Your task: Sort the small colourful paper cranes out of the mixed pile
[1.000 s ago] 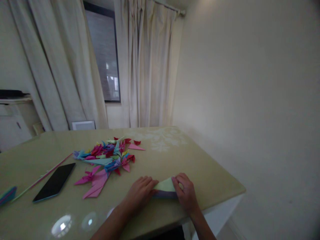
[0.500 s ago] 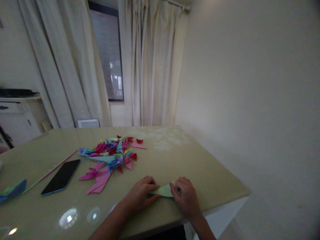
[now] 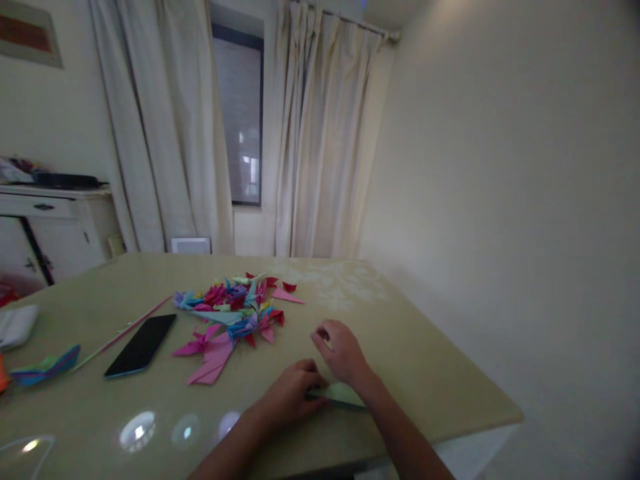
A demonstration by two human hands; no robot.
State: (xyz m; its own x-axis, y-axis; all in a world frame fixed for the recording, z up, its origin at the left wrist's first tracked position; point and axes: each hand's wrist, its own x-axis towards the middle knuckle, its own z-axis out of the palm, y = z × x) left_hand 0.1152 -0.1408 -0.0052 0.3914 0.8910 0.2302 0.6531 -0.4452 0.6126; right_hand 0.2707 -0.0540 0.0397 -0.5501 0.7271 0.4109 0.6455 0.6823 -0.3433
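A folded piece of light green paper (image 3: 344, 395) lies flat near the front edge of the table, its long pointed shape running to the right. My left hand (image 3: 293, 393) is closed on the paper's left end, thumb and fingers pinching it. Just beyond the paper, my right hand (image 3: 343, 350) is raised with its fingers curled in a loose loop and nothing seen in them. My right wrist and forearm cross over the paper's right end and hide part of it.
A heap of colourful folded paper pieces (image 3: 235, 303) lies left of my hands. Further left are a black phone (image 3: 143, 345), a thin pink and green stick (image 3: 123, 331) and a blue-green folded paper (image 3: 47, 365). A wall (image 3: 475, 220) stands to the right.
My right hand has let go of the green paper's right part and moved up and left beyond it. My left hand still holds the paper. The view has swung slightly left.
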